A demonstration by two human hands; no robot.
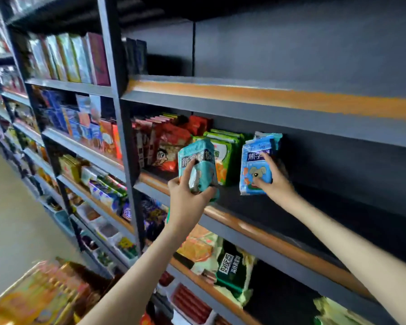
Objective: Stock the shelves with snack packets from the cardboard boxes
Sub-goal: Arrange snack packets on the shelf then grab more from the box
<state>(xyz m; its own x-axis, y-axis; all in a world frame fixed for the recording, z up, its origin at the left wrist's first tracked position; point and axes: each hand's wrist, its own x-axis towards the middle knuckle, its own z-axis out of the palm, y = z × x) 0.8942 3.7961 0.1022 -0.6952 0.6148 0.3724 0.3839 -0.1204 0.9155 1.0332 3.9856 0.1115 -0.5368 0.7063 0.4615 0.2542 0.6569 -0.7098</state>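
Left hand (188, 195), fingers curled round an upright teal packet (196, 160), hovered at the shelf (256, 227) front edge, just left of the standing blue packet (256, 170) pinched by the right hand (275, 182).

We see the left hand (189, 195) gripping a teal plastic snack packet (197, 158) upright, just above the orange-trimmed front edge of the dark grey metal shelf (279, 240). The right hand (275, 181) holds a blue plastic snack packet with a cartoon dog (253, 165), which stands upright further back on the shelf. Between the two stand green plastic packets (226, 151). Red plastic packets (171, 144) fill the shelf's left end.
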